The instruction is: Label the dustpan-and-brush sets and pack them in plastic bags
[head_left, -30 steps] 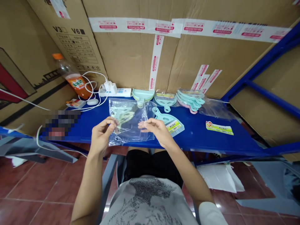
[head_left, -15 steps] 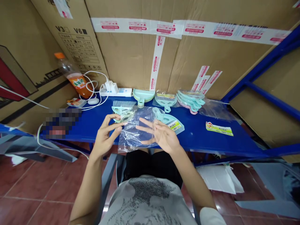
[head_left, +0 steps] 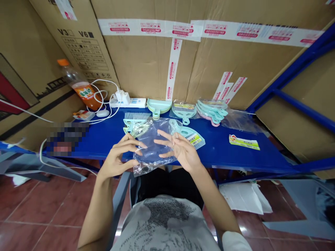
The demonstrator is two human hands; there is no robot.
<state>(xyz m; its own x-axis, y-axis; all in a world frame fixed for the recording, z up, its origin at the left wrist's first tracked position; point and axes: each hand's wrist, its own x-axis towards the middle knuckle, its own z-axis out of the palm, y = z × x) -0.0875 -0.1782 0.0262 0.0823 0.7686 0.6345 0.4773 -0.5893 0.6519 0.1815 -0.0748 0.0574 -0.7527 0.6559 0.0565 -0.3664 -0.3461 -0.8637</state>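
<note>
A clear plastic bag (head_left: 154, 148) is held up over the table's front edge. My right hand (head_left: 184, 150) grips it at its right side, thumb and index finger together, with the other fingers stretched out across the film. At the bag's left edge my left hand (head_left: 121, 153) has its thumb and fingers spread apart, fingertips against or just by the plastic. Behind the bag lie a mint brush (head_left: 136, 120) with pale bristles, partly covered, and a mint dustpan set (head_left: 187, 132) with a yellow-green label card.
At the back are stacked dustpans (head_left: 159, 106), a bagged dustpan set (head_left: 184, 111) and a pile of bagged sets (head_left: 212, 111). Loose plastic bags (head_left: 240, 120) and label cards (head_left: 244, 142) lie right. A power strip (head_left: 137, 103), cables and a drink bottle (head_left: 85, 92) stand left.
My left hand has opened from a pinch on the bag, its thumb moving down and away from the fingers. The bag hangs slightly lower and flatter. My right hand keeps its hold.
</note>
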